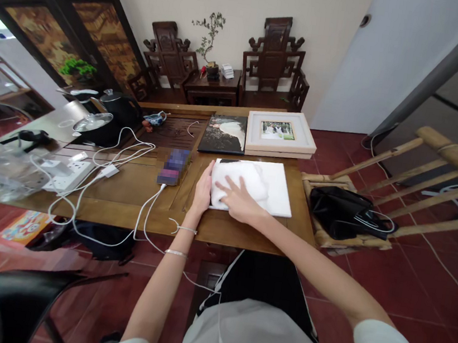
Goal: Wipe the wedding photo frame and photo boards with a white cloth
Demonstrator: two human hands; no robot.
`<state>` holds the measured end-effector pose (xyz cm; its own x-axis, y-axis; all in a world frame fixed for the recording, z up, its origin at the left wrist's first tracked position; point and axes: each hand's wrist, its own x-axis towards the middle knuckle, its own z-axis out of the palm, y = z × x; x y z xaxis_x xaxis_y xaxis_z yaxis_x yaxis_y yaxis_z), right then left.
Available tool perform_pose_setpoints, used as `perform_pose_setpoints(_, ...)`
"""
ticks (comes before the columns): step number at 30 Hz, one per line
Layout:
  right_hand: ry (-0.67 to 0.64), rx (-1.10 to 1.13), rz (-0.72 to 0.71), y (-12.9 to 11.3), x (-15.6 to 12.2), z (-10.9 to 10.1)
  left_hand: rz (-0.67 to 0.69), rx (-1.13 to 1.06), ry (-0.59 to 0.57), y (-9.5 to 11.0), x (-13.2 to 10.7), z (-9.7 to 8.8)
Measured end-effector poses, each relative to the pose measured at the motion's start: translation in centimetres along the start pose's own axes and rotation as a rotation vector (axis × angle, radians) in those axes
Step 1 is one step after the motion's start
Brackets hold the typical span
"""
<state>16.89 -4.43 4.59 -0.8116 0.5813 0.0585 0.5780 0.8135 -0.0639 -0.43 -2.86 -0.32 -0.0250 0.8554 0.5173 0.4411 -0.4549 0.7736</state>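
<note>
In the head view, a flat white panel lies on the wooden table near its front edge. A folded white cloth covers its left part, and a small dark patch shows at the panel's upper left. My right hand rests on top of the cloth with its fingers spread, pressing on it. Along the panel's left edge, my left hand stands on its side with fingers stretched out, touching the edge. What lies under the cloth is hidden.
Behind the panel are a dark photo print and a light framed photo. To the left lie a phone, white cables and a power strip. A bamboo chair holding a black bag stands right of the table.
</note>
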Motion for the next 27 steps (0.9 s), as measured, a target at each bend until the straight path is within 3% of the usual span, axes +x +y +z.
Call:
perform_pose_setpoints(3, -0.039, 0.052, -0.107, -1.2, -2.7, -0.7, -0.007, 0.042, -0.024, -0.3, 0.0, 0.2)
perform_pose_setpoints(6, -0.072, 0.12, -0.121, -1.2, -5.5, -1.8, -0.027, 0.072, -0.125, -0.3, 0.0, 0.5)
perform_pose_setpoints(9, -0.107, 0.189, -0.03, 0.0, -7.4, -2.8, -0.025, 0.104, -0.226, -0.6, 0.1, 0.8)
perform_pose_setpoints(12, -0.104, 0.191, 0.124, 2.5, -7.5, -3.2, -0.002, 0.145, -0.253, -1.4, 0.2, 1.0)
perform_pose_setpoints(15, -0.008, 0.154, 0.254, 5.4, -5.8, -3.0, 0.04, 0.173, -0.262, -2.4, 0.4, 1.1)
perform_pose_setpoints(19, 0.099, 0.255, 0.316, 7.8, -0.8, -2.9, 0.069, 0.19, -0.273, -3.0, 0.4, 1.0)
perform_pose_setpoints(24, 0.12, 0.347, 0.261, 7.1, 6.1, -3.2, 0.062, 0.217, -0.256, -3.2, 0.4, 0.8)
perform_pose_setpoints(27, 0.118, 0.346, 0.246, 6.3, 8.1, -3.2, 0.035, 0.223, -0.251, -3.3, 0.4, 0.8)
